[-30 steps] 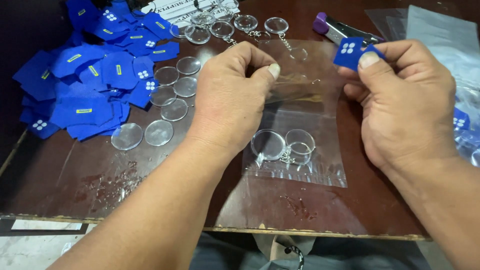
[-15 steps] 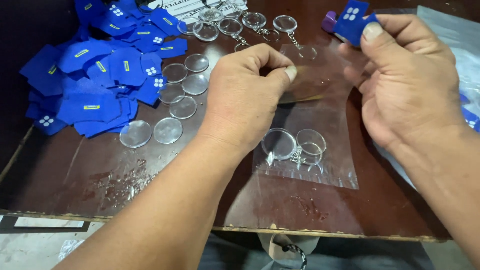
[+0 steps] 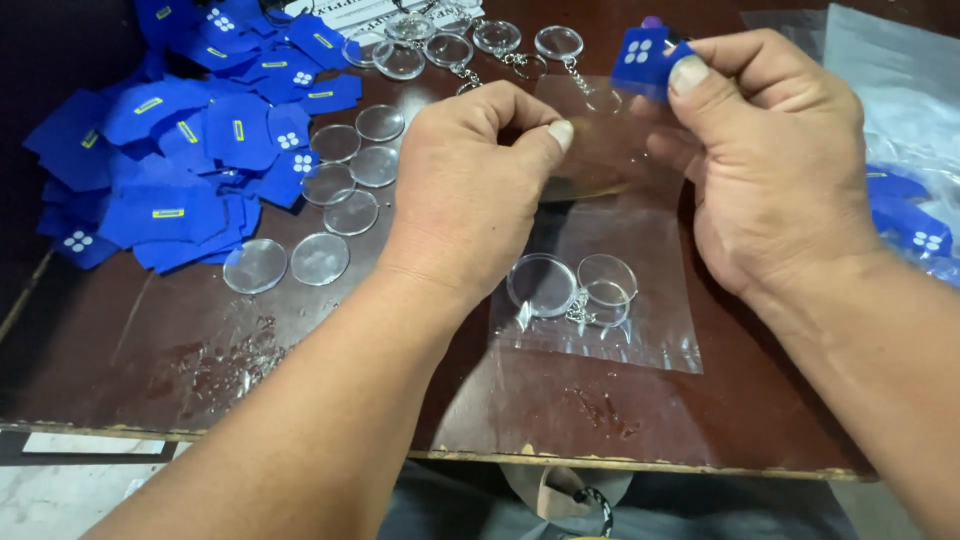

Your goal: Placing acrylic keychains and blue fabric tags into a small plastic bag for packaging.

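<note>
A dark brown counter [image 3: 150, 370] with a worn, chipped front edge carries all the things. The left hand [image 3: 470, 190] comes in from the bottom left with the forearm low over the wood, palm down, fingers curled. Its thumb and first fingers are pressed together on the upper edge of a clear plastic bag [image 3: 620, 240], so the grip is narrow and holds the bag. The right hand [image 3: 770, 160] comes from the right side, wrist bent a little inward. Its thumb presses a small blue card [image 3: 640, 55] against the fingers, just above the top of the bag; this grip is also narrow, closed on the card. Whether the right fingers touch the bag too, I cannot tell.

The bag lies flat between the two hands, and its lower part holds a clear round keychain [image 3: 575, 285] with a small metal chain.

To the left lies a pile of blue cards [image 3: 180, 150], and beside it are several clear discs [image 3: 320, 255] in loose rows. At the far edge are more keychains with chains [image 3: 500, 40]. At the right side lies a heap of clear plastic bags [image 3: 890, 90], partly hidden behind the right hand.
</note>
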